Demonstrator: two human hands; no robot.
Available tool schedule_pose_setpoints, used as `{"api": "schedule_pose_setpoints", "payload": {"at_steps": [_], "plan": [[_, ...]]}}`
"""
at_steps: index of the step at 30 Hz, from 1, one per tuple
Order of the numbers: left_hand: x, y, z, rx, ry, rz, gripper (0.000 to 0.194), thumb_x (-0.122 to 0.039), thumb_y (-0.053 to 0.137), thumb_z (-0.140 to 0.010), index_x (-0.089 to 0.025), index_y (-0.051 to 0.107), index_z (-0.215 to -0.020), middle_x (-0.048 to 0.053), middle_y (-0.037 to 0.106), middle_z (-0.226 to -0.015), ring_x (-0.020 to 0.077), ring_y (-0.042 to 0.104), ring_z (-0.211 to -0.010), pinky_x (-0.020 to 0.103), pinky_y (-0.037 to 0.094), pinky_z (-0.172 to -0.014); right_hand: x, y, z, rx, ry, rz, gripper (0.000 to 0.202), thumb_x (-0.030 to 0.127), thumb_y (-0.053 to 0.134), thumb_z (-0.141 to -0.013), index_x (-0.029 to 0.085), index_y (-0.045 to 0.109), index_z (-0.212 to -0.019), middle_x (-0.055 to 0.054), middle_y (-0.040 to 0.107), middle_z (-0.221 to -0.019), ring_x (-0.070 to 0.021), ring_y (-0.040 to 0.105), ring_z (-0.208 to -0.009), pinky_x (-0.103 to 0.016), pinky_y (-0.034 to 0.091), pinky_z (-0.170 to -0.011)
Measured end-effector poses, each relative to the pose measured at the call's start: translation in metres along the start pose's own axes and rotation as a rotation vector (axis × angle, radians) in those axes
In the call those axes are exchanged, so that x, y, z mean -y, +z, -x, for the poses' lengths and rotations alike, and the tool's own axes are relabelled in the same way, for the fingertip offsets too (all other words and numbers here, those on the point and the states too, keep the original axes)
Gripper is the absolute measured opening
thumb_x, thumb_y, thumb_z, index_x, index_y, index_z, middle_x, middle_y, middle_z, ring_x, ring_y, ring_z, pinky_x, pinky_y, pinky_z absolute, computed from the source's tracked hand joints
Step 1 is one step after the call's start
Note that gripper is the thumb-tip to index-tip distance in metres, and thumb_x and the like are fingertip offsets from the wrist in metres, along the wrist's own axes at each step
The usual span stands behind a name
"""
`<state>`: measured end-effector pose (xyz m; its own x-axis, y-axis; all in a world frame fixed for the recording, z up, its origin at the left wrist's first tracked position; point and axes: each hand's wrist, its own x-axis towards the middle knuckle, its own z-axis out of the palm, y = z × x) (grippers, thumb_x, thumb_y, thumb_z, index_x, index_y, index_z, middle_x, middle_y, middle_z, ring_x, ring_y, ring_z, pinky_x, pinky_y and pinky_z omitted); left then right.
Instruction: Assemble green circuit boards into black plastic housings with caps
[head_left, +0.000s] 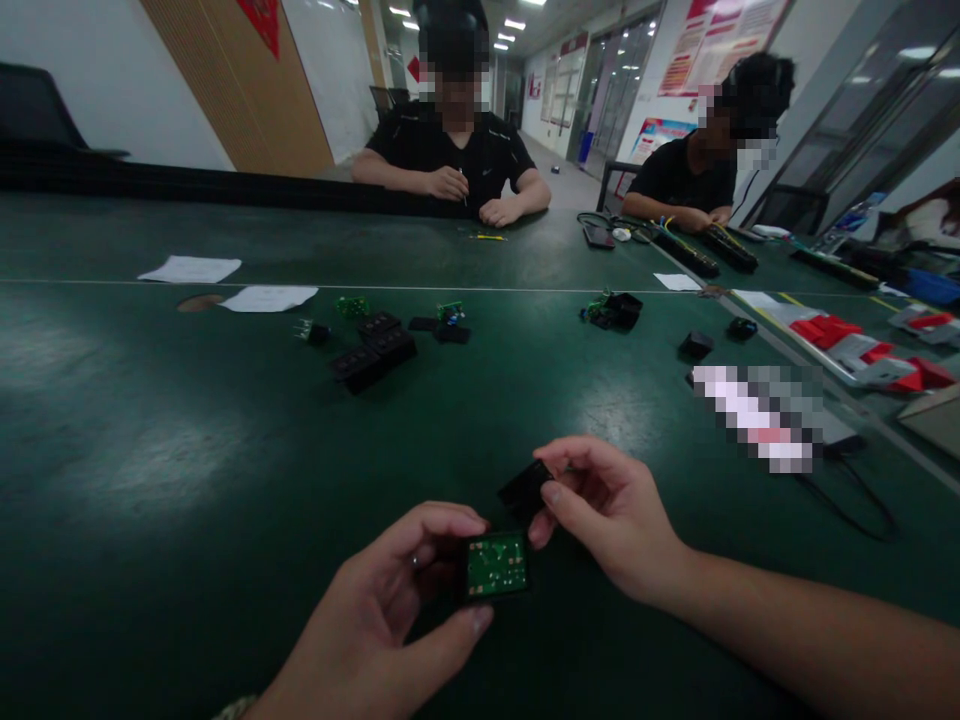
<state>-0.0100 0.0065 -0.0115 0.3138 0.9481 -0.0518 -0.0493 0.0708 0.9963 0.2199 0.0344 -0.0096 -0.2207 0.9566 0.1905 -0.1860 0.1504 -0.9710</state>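
Between the thumb and fingers of my left hand sits a small black case with a green circuit board in it, the board's soldered side facing up. My right hand pinches a flat black cover by its right edge. The cover is tilted and held just above and beyond the case. Whether the two parts touch is hard to make out. My right fingertips are close to the case's upper right corner. Part of the case is hidden by my left fingers.
Several black housings and green boards lie ahead on the green table. More parts lie to the right, near a flat dark device with a cable. Papers lie at left. Two people sit opposite.
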Motion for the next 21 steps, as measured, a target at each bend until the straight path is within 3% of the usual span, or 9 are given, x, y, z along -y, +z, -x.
{"api": "schedule_pose_setpoints", "payload": {"at_steps": [6,15,21], "plan": [[-0.0048,0.0008,-0.0010,0.003,-0.019,0.036,0.036,-0.007,0.080,-0.076,-0.028,0.077,-0.105,0.004,0.080,-0.106,0.0240,0.079,-0.096,0.031,0.066,-0.084,-0.0021,-0.0004,0.0011,0.037,-0.015,0.073,0.032,0.022,0.065,-0.099,0.024,0.067,-0.131,0.003,0.065,-0.084,-0.0093,0.072,-0.063,-0.023,0.063,-0.059],[0.0009,-0.0008,0.0015,-0.001,0.010,0.020,0.034,-0.008,0.079,-0.078,-0.028,0.077,-0.106,0.004,0.079,-0.105,0.0238,0.078,-0.096,0.031,0.066,-0.084,-0.0014,0.0026,0.0038,0.047,0.011,0.095,0.040,0.016,0.079,-0.085,0.024,0.065,-0.122,0.002,0.069,-0.083,-0.0116,0.068,-0.068,-0.024,0.059,-0.062],[0.0023,-0.0018,-0.0005,0.016,-0.003,0.019,0.035,-0.010,0.080,-0.079,-0.029,0.077,-0.108,0.003,0.077,-0.107,0.0226,0.077,-0.096,0.029,0.065,-0.084,-0.0012,0.0030,0.0040,0.032,-0.033,0.155,0.040,0.015,0.079,-0.083,0.025,0.063,-0.119,0.002,0.068,-0.082,-0.0133,0.066,-0.068,-0.026,0.058,-0.062]]}}
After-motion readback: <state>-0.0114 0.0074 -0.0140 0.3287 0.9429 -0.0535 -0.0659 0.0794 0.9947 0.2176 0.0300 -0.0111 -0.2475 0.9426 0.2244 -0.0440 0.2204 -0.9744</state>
